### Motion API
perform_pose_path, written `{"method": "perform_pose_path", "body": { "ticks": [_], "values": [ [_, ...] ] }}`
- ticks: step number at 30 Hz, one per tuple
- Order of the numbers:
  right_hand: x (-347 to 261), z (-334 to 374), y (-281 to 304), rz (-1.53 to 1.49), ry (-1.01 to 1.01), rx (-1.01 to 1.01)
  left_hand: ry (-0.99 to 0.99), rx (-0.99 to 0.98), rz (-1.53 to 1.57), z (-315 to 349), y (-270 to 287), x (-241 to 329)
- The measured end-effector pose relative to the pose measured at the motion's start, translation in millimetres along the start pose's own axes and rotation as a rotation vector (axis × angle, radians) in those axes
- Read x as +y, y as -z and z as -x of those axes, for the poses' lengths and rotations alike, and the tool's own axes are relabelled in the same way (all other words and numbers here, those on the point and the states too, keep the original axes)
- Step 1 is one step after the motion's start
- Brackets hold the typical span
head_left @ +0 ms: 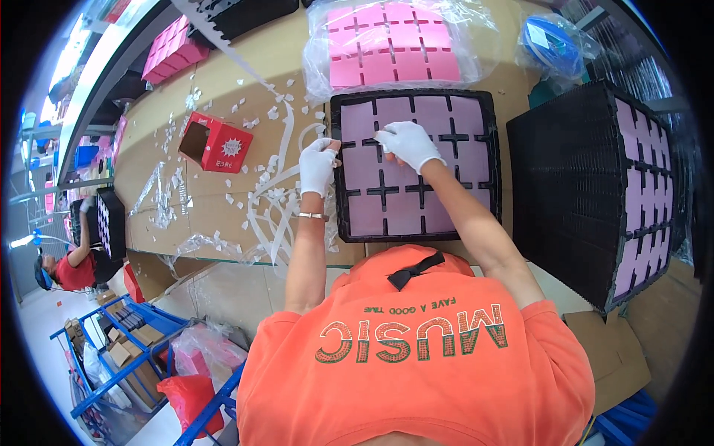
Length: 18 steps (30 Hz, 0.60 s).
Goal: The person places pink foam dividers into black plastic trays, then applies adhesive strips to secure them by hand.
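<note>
In front of me on the table lies a black plastic tray (pixel 416 236) lined with light purple pieces (pixel 364 212), with black cross-shaped ribs showing between them. My left hand (pixel 318 165), in a white glove with bare fingertips, is closed on the tray's left rim. Over the tray's upper middle, my right hand (pixel 409 145) wears a similar glove. Its fingers are curled and pressed together at the purple surface near a cross. What they pinch, if anything, is hidden beneath the hand.
Black trays with purple faces (pixel 587 186) are stacked at the right. Pink slotted sheets (pixel 394 44) in clear plastic lie beyond the tray. A red box (pixel 216 143), paper scraps and white strips cover the left side. A blue roll (pixel 550 44) sits far right. Another person (pixel 78 267) works far left.
</note>
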State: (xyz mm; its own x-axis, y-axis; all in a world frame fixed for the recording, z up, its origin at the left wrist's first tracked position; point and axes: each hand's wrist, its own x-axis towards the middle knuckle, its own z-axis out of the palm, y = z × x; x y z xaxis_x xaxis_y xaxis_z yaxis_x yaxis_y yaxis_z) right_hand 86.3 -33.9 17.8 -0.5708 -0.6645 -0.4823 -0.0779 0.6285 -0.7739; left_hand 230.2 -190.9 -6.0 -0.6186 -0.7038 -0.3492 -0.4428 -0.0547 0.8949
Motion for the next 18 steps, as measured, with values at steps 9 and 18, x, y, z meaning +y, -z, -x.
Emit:
{"method": "perform_pose_path", "body": {
  "ticks": [9,18],
  "values": [
    [5.8,-28.6,-30.3,-0.313,-0.051,0.076,-0.041,0.05,-0.013,2.0,7.2,6.9],
    [12.0,0.6,-3.4,-0.639,0.049,-0.09,-0.086,-0.046,-0.134,-36.3,-23.3,26.2]
  ]
}}
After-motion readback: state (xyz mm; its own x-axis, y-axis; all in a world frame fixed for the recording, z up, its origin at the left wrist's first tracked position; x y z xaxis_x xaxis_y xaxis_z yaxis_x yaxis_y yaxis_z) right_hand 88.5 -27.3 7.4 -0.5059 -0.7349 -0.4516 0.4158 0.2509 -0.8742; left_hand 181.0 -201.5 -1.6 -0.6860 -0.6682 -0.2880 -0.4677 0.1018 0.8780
